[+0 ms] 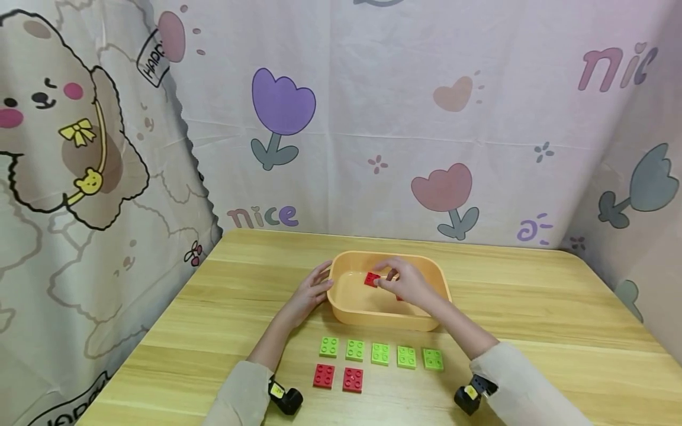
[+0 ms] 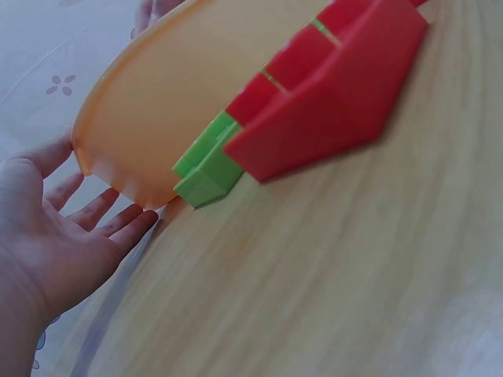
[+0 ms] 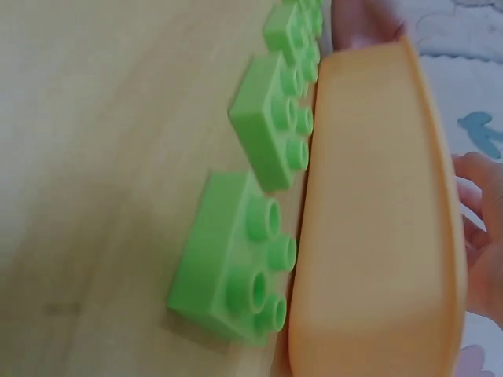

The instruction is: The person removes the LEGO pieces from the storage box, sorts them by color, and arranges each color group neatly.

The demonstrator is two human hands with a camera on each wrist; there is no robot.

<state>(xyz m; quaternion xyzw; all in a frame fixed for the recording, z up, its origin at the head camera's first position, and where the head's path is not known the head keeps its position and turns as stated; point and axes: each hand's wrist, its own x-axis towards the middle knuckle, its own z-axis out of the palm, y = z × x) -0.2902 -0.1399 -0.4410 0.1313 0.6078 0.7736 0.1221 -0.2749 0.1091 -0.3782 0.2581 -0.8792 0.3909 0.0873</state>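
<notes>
Toy building bricks (image 1: 380,354) are sitting partly out and partly in: seven are making two rows on the wooden table (image 1: 511,296), and red ones are waiting inside the orange tub (image 1: 380,319), so the job is looking unfinished. Pale cloth (image 1: 346,183) is hanging behind at the tub's 12 o'clock, showing tulips (image 1: 284,106). Yellow-brown stripes are running across the table. At the tub's 9 o'clock, the left hand (image 1: 311,291) is touching the end, its fingers spreading out straight. The right hand (image 1: 409,284) is bending its fingers right by a red brick (image 1: 370,278) at 10 o'clock inside; I can't tell if it is gripping. Five green bricks (image 1: 407,357) are lining up at 6 o'clock, two red bricks (image 1: 353,380) at 7 o'clock. Another red bit (image 1: 399,298) is peeking out under the right hand.
</notes>
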